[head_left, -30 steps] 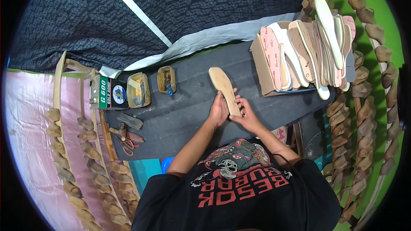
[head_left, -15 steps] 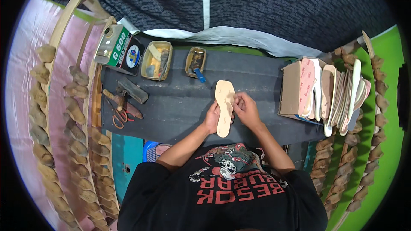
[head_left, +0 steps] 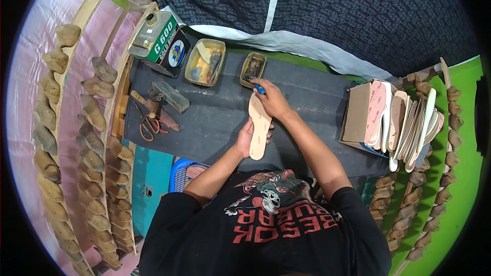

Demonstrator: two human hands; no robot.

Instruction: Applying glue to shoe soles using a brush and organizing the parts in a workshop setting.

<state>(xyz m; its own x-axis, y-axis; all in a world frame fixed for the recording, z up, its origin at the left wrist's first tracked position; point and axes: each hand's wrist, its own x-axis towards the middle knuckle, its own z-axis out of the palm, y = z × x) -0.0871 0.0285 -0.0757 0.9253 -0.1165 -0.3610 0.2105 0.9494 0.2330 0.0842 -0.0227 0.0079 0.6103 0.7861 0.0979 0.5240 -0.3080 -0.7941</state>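
Observation:
A tan shoe insole (head_left: 259,132) lies lengthwise in my left hand (head_left: 246,137), whose fingers wrap round its edge from beneath. My right hand (head_left: 272,101) reaches over the insole's far end and grips the blue handle of a brush (head_left: 259,88). The brush's other end rests in a small yellowish tub (head_left: 244,75) with dark, crusted contents; its bristles cannot be made out. Left of that stands a larger yellowish tub (head_left: 220,71) with a pale strip and other small tools inside.
At the table's left lie a hammer (head_left: 149,103), scissors (head_left: 146,125) and a grey block (head_left: 171,95), near a metal can (head_left: 162,41). A cardboard box (head_left: 356,112) with stacked insoles (head_left: 409,122) stands right. Wooden shoe lasts (head_left: 92,112) line racks on both sides.
My right hand has left the insole's side, moved forward to the small tub and closed on the brush handle. My left hand still holds the insole. The view has shifted slightly.

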